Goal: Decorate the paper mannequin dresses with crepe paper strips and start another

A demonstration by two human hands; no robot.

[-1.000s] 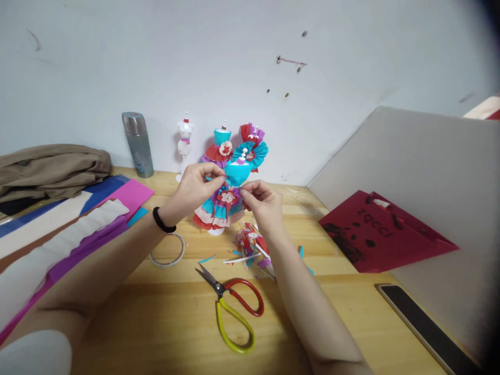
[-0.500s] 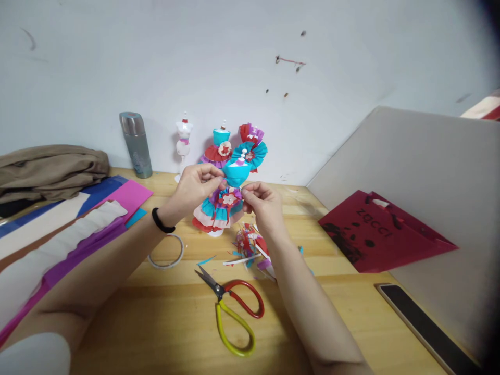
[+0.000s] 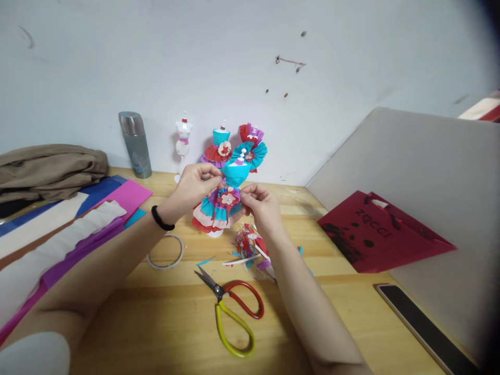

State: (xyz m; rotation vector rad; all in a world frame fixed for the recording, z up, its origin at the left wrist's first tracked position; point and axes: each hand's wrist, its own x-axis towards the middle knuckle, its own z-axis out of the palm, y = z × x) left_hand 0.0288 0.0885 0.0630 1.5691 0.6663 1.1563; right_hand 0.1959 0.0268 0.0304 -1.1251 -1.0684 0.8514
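A small dress-form mannequin (image 3: 242, 154) stands upright before me in a crepe-paper dress (image 3: 236, 174), with a turquoise top and ruffled turquoise, pink and red skirt layers. At its waist sits a paper flower (image 3: 228, 198) in purple, red and pale pink. My left hand (image 3: 199, 182) pinches at the left side of the dress, just below the top. On the other side, my right hand (image 3: 261, 205) pinches at the waist beside the flower. What lies exactly between the fingertips is hidden. Scissors (image 3: 219, 292) with red and yellow handles lie partly open in front.
More dress forms stand behind: a white one (image 3: 183, 140) and two in paper dresses (image 3: 221, 137). Paper scraps (image 3: 248, 240) and a tape roll (image 3: 182, 250) lie nearby. Paper sheets (image 3: 105, 213), a flask (image 3: 135, 146) and cloth (image 3: 54, 169) are left; a red bag (image 3: 383, 234) and phone (image 3: 422, 323) right.
My right hand has shifted very slightly left and down along the waist. My left hand keeps nearly the same place, and the mannequin has hardly moved.
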